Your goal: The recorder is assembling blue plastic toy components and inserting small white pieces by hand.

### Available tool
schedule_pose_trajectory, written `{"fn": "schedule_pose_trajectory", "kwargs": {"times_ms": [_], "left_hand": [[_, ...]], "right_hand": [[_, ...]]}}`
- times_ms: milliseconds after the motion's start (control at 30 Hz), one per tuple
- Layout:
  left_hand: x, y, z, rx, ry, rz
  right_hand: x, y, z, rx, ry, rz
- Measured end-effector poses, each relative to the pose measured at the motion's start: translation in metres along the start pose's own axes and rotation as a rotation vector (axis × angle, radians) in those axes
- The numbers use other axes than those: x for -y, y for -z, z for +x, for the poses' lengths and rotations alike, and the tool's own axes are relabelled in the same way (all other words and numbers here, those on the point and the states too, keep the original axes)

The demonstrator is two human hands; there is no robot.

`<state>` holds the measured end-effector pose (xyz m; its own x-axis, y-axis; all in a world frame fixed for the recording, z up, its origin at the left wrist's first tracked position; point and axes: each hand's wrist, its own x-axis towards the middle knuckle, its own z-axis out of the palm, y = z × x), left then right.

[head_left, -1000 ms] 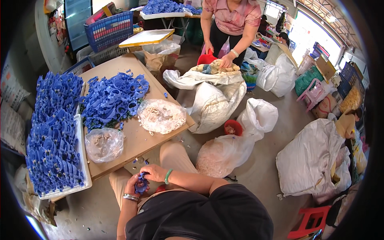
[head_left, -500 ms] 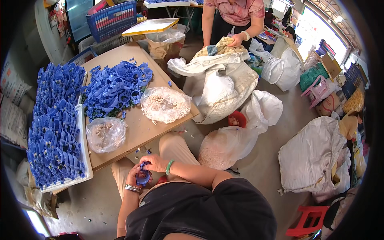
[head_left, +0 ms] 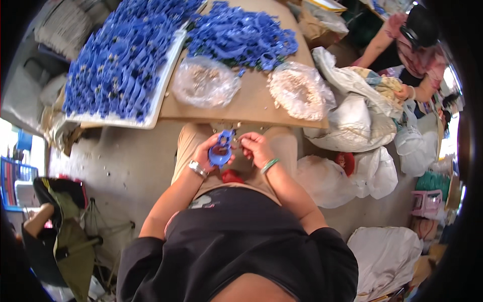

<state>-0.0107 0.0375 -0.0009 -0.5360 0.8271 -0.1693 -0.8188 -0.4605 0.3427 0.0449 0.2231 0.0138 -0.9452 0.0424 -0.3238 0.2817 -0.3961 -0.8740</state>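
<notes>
Above my lap, my left hand [head_left: 205, 152] grips a blue plastic part [head_left: 220, 157] with a round ring and a smaller bracket on top. Just to its right is my right hand [head_left: 256, 148], apart from the part, its fingertips pinched together. Whatever those fingers hold, if anything, is too small to name. On the table in front lie a clear bag of small pale pieces [head_left: 207, 83] and another open bag of cream-coloured pieces [head_left: 301, 93]. Behind them is a loose heap of blue plastic parts [head_left: 241, 35].
A white tray [head_left: 163, 90] at the left of the brown table [head_left: 241, 113] carries many blue parts in rows. White sacks [head_left: 352, 121] stand on the floor at right, near a red scoop [head_left: 345, 162]. Another person [head_left: 422, 55] handles a sack there. A folding chair [head_left: 75, 241] stands lower left.
My right hand has come away from the blue part and moved right; my left hand still holds it. The view has swung, bringing the table straight ahead and the floor at left into sight.
</notes>
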Motion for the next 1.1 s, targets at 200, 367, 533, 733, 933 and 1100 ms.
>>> {"fn": "schedule_pose_trajectory", "kwargs": {"times_ms": [200, 367, 533, 733, 933, 1100], "left_hand": [[-0.002, -0.002, -0.001, 0.011, 0.003, 0.004], [-0.002, 0.003, -0.001, 0.037, 0.053, 0.082], [0.003, 0.004, -0.001, -0.034, 0.102, 0.131], [0.004, -0.001, -0.001, -0.103, 0.148, 0.061], [0.001, -0.003, -0.005, -0.135, 0.118, 0.175], [0.004, 0.002, 0.003, -0.038, 0.205, 0.148]], "right_hand": [[-0.002, -0.002, 0.0, 0.045, -0.009, 0.038], [-0.001, -0.007, -0.001, 0.068, 0.017, 0.028], [-0.005, -0.017, 0.0, 0.149, 0.103, -0.059], [-0.001, -0.019, -0.003, 0.123, 0.083, -0.092], [-0.003, -0.021, -0.003, 0.12, 0.083, -0.082], [-0.001, -0.014, -0.005, 0.074, 0.081, -0.087]]}}
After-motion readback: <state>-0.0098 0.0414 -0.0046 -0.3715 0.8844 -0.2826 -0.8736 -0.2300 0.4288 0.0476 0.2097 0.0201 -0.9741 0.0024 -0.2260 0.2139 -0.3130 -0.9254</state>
